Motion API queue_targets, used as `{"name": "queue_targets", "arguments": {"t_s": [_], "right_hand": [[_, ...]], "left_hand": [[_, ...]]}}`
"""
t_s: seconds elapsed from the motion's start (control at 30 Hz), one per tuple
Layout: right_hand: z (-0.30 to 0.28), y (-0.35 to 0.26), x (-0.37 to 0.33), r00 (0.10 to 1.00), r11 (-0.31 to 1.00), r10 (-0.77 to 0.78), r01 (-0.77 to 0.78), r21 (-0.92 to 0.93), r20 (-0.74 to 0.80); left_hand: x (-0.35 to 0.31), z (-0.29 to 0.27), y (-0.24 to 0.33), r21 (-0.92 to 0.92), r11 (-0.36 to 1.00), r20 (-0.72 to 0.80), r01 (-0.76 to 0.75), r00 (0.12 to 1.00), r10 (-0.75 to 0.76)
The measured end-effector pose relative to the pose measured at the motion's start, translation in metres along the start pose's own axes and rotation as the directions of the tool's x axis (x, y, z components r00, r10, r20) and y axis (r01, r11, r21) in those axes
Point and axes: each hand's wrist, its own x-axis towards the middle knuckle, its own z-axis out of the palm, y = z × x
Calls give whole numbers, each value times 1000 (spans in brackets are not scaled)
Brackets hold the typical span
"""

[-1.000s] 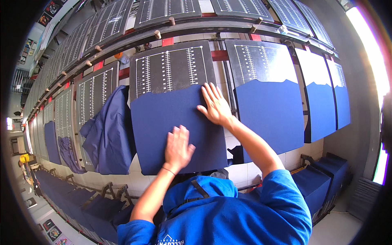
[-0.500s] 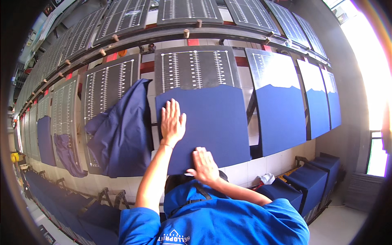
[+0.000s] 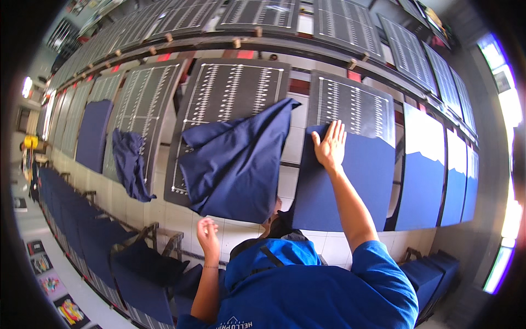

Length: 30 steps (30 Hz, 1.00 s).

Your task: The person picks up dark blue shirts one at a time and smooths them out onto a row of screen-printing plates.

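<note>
My right hand (image 3: 330,145) lies flat with fingers stretched out across the upper edge of a smooth navy fabric piece (image 3: 345,186). That piece is spread over a dark board (image 3: 356,104) printed with white scale marks. My left hand (image 3: 208,236) is raised off the boards, fingers loosely bent, with nothing seen in it. It is just below the lower edge of a loose, wrinkled navy fabric piece (image 3: 235,164), which lies askew on the neighbouring marked board (image 3: 211,88).
Further left, a bunched navy piece (image 3: 129,162) hangs over a board, beside a smooth one (image 3: 94,134). More covered boards (image 3: 422,192) stand at right. A dark rail (image 3: 307,49) with wooden pegs runs behind. Behind me, navy-covered boards (image 3: 82,214) form another row.
The view has shifted left. My left hand has lifted from the smooth fabric and moved left toward the wrinkled piece. My right hand has moved from the fabric's near edge to its upper edge.
</note>
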Motion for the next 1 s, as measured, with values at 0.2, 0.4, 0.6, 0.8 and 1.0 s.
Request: {"name": "queue_targets", "arguments": {"t_s": [0.2,0.4,0.6,0.8,1.0], "right_hand": [[-1,-86,-32,923,930,-367,359,81,120],[-35,-161,-145,965,764,-252,149,628,78],[-156,-263,-163,460,353,-735,-369,860,499],[-183,-351,-142,707,75,-503,-537,840,497],[-225,-409,-103,990,70,-77,-110,991,115]], "left_hand": [[49,-45,-40,-477,849,41,229,970,-239],[39,-83,19,274,953,268,-125,962,49],[47,-46,163,-16,768,558,-640,631,538],[96,-60,202,-356,737,447,-575,588,675],[123,-59,183,-252,833,608,-492,590,532]]}}
